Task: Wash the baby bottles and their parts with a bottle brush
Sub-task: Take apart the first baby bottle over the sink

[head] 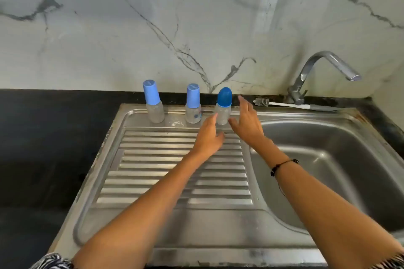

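Just then I had both hands spread wide and empty: my left hand [208,137] and right hand [247,123] flanked the dark-blue-capped baby bottle [223,106], upright on the steel drainboard [153,181]; the bottle brush [284,103] lay behind the basin.

**One head-worn view, looking down over the sink**

A single wide-angle camera sits on the person's head, facing forward and down. It looks along both forearms toward the marble wall [153,28] behind the steel sink [218,236]. The drainboard fills the near middle, the basin lies right, the dark desk [43,148] left. Edges bend with the wide lens.
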The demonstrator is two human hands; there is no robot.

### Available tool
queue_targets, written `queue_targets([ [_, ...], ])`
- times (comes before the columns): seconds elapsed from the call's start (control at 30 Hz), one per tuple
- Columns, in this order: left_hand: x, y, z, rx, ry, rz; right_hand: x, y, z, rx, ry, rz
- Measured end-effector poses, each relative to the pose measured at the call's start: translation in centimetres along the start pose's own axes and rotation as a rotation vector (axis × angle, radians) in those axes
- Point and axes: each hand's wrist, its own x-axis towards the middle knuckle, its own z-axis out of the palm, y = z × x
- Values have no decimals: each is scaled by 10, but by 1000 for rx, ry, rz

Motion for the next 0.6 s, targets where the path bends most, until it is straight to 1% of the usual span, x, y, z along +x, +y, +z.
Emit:
queue_targets([
  [0.07,13,3,3,-68,13,-33,22,-5,2,96,18,47],
  [0.17,34,4,11,-163,57,-81,56,-8,11,180,-11,118],
  [0.27,54,5,16,-151,72,-130,77,-3,23,254,-51,151],
  [0.33,64,1,21,-149,72,-143,80,2,28,328,-37,179],
  [0.4,68,-2,26,-145,67,-152,78,8,33,360,1,167],
  [0.5,63,-3,36,-117,91,-91,66,18,28,398,46,133],
  [0.6,54,8,53,-108,188,35,46,34,12,504,59,135],
])
